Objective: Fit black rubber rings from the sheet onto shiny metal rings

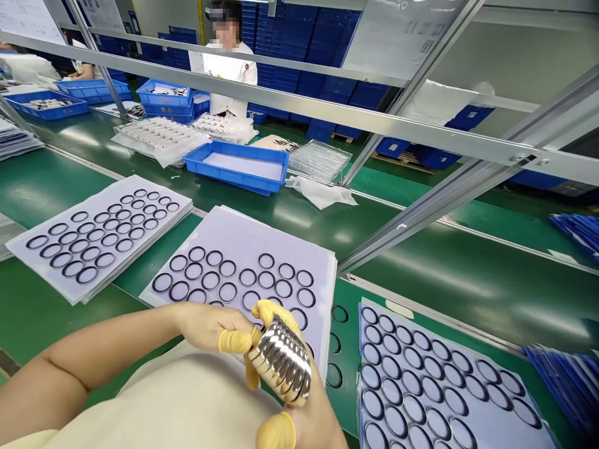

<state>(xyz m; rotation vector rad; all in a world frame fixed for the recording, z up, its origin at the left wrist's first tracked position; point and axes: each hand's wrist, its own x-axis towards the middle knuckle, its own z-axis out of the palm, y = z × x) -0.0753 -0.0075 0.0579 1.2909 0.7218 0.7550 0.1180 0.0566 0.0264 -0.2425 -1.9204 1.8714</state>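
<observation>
A stack of shiny metal rings (283,360) lies in my right hand (316,408), whose fingers and thumb close around it. My left hand (219,327) reaches in from the left, its thumb and fingers closed at the stack's near end. Yellow finger cots cover fingertips on both hands. Just beyond my hands, a pile of white sheets (243,234) carries dark-rimmed rings (228,292) laid out in loose rows, some hidden behind my hands. Three loose rings, one of them a dark ring (340,313), rest on the green tabletop between this pile and the right-hand sheet.
Rings also cover a left sheet pile (70,215) and a right sheet (496,415). Behind stands a blue tray (236,163) beside wrapped packing (159,138). A slanted metal post (402,227) rises from the table. Across it, a person (229,68) stands in white.
</observation>
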